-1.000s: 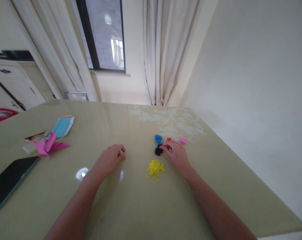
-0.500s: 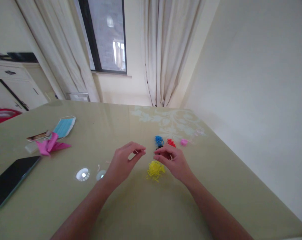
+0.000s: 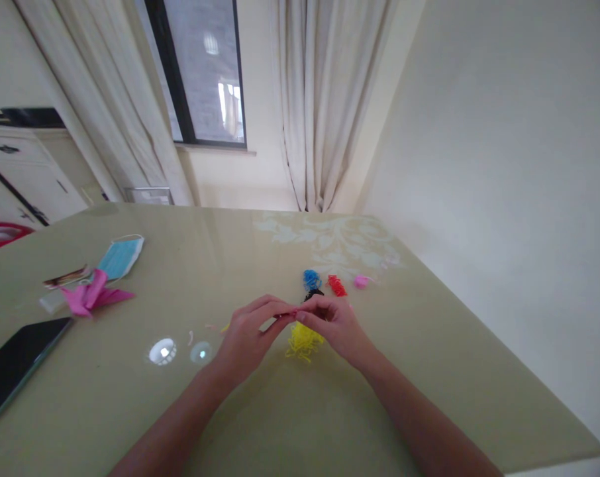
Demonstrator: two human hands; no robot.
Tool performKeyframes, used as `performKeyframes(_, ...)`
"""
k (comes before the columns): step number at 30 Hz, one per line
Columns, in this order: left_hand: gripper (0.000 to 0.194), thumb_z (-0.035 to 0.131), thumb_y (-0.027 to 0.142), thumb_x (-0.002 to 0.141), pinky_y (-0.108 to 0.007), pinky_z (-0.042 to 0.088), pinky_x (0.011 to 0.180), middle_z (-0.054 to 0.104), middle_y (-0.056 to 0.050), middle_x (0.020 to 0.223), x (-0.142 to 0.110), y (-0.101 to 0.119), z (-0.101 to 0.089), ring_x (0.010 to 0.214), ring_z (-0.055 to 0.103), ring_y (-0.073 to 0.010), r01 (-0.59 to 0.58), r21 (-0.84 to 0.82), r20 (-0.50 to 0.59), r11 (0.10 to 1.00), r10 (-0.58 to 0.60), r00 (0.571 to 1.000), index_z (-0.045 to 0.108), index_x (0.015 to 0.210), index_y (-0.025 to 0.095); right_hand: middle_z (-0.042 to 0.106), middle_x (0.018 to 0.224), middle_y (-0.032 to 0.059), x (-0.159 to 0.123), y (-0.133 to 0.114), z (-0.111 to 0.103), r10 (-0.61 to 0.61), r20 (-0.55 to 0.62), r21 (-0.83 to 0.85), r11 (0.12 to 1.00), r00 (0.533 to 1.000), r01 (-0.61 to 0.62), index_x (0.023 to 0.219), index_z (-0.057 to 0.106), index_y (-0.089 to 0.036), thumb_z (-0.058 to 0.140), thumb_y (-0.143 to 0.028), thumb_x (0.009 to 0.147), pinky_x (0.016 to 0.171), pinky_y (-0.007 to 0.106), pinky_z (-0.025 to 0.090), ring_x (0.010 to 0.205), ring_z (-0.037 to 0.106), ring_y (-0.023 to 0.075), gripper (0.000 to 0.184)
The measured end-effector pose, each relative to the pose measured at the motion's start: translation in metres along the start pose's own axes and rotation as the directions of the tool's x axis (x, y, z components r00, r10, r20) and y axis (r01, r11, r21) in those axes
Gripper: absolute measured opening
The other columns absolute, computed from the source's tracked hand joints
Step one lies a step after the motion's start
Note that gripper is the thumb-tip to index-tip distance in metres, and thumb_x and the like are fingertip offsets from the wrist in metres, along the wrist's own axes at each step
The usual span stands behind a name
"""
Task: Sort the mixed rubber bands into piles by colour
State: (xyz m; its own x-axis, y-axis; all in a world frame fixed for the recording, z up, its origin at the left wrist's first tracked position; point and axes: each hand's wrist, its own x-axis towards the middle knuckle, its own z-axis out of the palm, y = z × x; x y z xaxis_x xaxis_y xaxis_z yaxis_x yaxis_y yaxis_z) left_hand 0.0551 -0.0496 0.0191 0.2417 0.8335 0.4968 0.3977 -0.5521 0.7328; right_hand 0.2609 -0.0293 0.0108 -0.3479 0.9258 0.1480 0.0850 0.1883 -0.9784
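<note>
My left hand [image 3: 253,331] and my right hand [image 3: 334,324] meet fingertip to fingertip above the table. Both are closed in a pinch, and whatever small thing lies between them is too tiny to name. Just below the fingertips is a loose pile of yellow bands [image 3: 304,341], partly covered by my right hand. Behind the fingers a black pile [image 3: 314,295] shows only its top. Beyond it sit a blue pile [image 3: 311,279] and a red pile [image 3: 336,285] of similar thin bands. A small pink bundle [image 3: 361,281] lies to their right.
On the left of the table [image 3: 300,424] lie a black phone [image 3: 24,364], a pink folded paper shape [image 3: 94,293] and a blue face mask [image 3: 122,257]. Light reflections shine near my left forearm. A white wall [image 3: 518,199] borders the right side.
My right hand has come away from the black and red piles toward me. My left hand has moved right from the open table, and the fingertips of both now touch.
</note>
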Motion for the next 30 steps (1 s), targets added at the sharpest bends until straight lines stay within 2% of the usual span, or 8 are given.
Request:
performKeyframes(6, 0.012, 0.070, 0.033, 0.094, -0.027, 0.056, 0.076, 0.077, -0.002, 0.085, 0.002, 0.004, -0.001, 0.079, 0.071, -0.0167, 0.092, -0.001, 0.016, 0.996, -0.092, 0.996, 0.077, 0.091, 0.023, 0.066, 0.070, 0.0005, 0.002, 0.001, -0.004, -0.015, -0.031, -0.064, 0.998, 0.999, 0.012, 0.084, 0.075, -0.017, 0.078, -0.051, 0.086, 0.055, 0.025, 0.040, 0.060, 0.053, 0.0118, 0.035)
performKeyframes(12, 0.017, 0.069, 0.038, 0.094, -0.028, 0.057, 0.078, 0.079, -0.003, 0.097, 0.004, -0.002, -0.012, 0.085, 0.072, -0.0183, 0.132, 0.037, 0.114, 0.991, -0.136, 0.984, 0.077, 0.103, 0.025, 0.061, 0.066, -0.0007, 0.001, -0.002, -0.010, -0.032, -0.018, -0.128, 0.991, 0.999, 0.029, 0.083, 0.075, -0.017, 0.076, -0.053, 0.087, 0.053, 0.026, 0.037, 0.058, 0.049, 0.0116, 0.036)
performKeyframes(14, 0.022, 0.069, 0.040, 0.094, -0.029, 0.057, 0.077, 0.078, -0.004, 0.105, 0.006, -0.011, -0.024, 0.088, 0.071, -0.0201, 0.130, 0.136, 0.122, 0.982, -0.147, 0.982, 0.076, 0.110, 0.026, 0.063, 0.068, 0.0007, 0.001, -0.007, -0.016, -0.042, -0.009, -0.126, 0.991, 0.999, 0.041, 0.083, 0.077, -0.018, 0.077, -0.055, 0.085, 0.054, 0.026, 0.040, 0.060, 0.052, 0.0127, 0.037)
performKeyframes(18, 0.026, 0.054, 0.036, 0.098, -0.038, 0.051, 0.093, 0.077, -0.008, 0.102, 0.010, -0.029, -0.053, 0.098, 0.069, -0.0261, 0.077, 0.481, 0.055, 0.873, -0.117, 0.992, 0.077, 0.095, 0.024, 0.059, 0.062, -0.0006, 0.002, -0.018, -0.041, -0.002, 0.005, -0.139, 0.990, 1.000, 0.003, 0.082, 0.080, -0.019, 0.075, -0.056, 0.087, 0.051, 0.027, 0.038, 0.055, 0.050, 0.0126, 0.037)
performKeyframes(20, 0.029, 0.051, 0.039, 0.099, -0.038, 0.050, 0.090, 0.077, -0.008, 0.103, 0.011, -0.036, -0.065, 0.095, 0.069, -0.0256, 0.126, 0.557, 0.068, 0.821, -0.196, 0.978, 0.076, 0.096, 0.024, 0.054, 0.058, -0.0024, 0.003, -0.020, -0.058, 0.029, 0.002, -0.181, 0.983, 1.000, -0.028, 0.081, 0.079, -0.019, 0.074, -0.056, 0.088, 0.049, 0.026, 0.034, 0.052, 0.044, 0.0114, 0.038)
performKeyframes(22, 0.029, 0.052, 0.042, 0.096, -0.037, 0.051, 0.086, 0.076, -0.008, 0.105, 0.008, -0.042, -0.075, 0.090, 0.070, -0.0240, 0.195, 0.595, 0.114, 0.780, -0.322, 0.940, 0.074, 0.098, 0.023, 0.054, 0.060, -0.0021, 0.004, -0.018, -0.076, 0.030, 0.003, -0.275, 0.961, 1.000, -0.028, 0.079, 0.079, -0.017, 0.075, -0.055, 0.086, 0.052, 0.026, 0.032, 0.055, 0.043, 0.0112, 0.039)
performKeyframes(26, 0.025, 0.064, 0.038, 0.083, -0.034, 0.051, 0.080, 0.076, -0.006, 0.105, -0.002, -0.061, -0.089, 0.089, 0.070, -0.0230, 0.313, 0.641, 0.198, 0.700, -0.545, 0.815, 0.073, 0.101, 0.024, 0.054, 0.064, -0.0010, 0.004, -0.012, -0.105, 0.033, -0.026, -0.505, 0.862, 0.999, -0.042, 0.075, 0.076, -0.015, 0.068, -0.052, 0.090, 0.056, 0.027, 0.031, 0.060, 0.044, 0.0126, 0.041)
performKeyframes(30, 0.022, 0.067, 0.030, 0.075, -0.032, 0.050, 0.075, 0.076, -0.004, 0.094, -0.009, -0.075, -0.096, 0.085, 0.070, -0.0230, 0.356, 0.643, 0.281, 0.678, -0.641, 0.714, 0.073, 0.095, 0.023, 0.057, 0.066, 0.0003, 0.000, -0.009, -0.121, 0.084, -0.003, -0.639, 0.767, 0.996, -0.067, 0.072, 0.074, -0.016, 0.064, -0.047, 0.091, 0.060, 0.029, 0.034, 0.063, 0.049, 0.0151, 0.038)
